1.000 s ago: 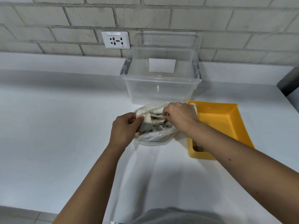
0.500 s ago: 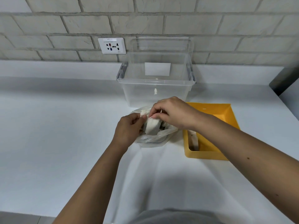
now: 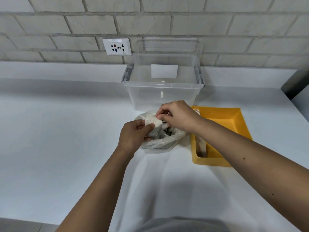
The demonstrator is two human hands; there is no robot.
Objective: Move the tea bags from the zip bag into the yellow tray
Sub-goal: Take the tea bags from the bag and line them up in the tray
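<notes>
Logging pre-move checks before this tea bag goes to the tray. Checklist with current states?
1. Grip: right hand pinches tea bag: ok.
2. Bag steadied: left hand holds zip bag: ok.
3. Tea bag clear of the zip bag mouth: not ok, it sits at the mouth against the left hand.
4. Room in yellow tray: bare floor shows, ok.
5. Count left inside the zip bag: cannot tell.

- Pale brick wall (image 3: 167,22) runs right across, well beyond the left hand (image 3: 133,134) and the right hand (image 3: 178,114).
- White wall socket (image 3: 116,47) on it, up past the left hand.
- White countertop (image 3: 50,131) beneath both hands, evenly lit, with soft shadows.
</notes>
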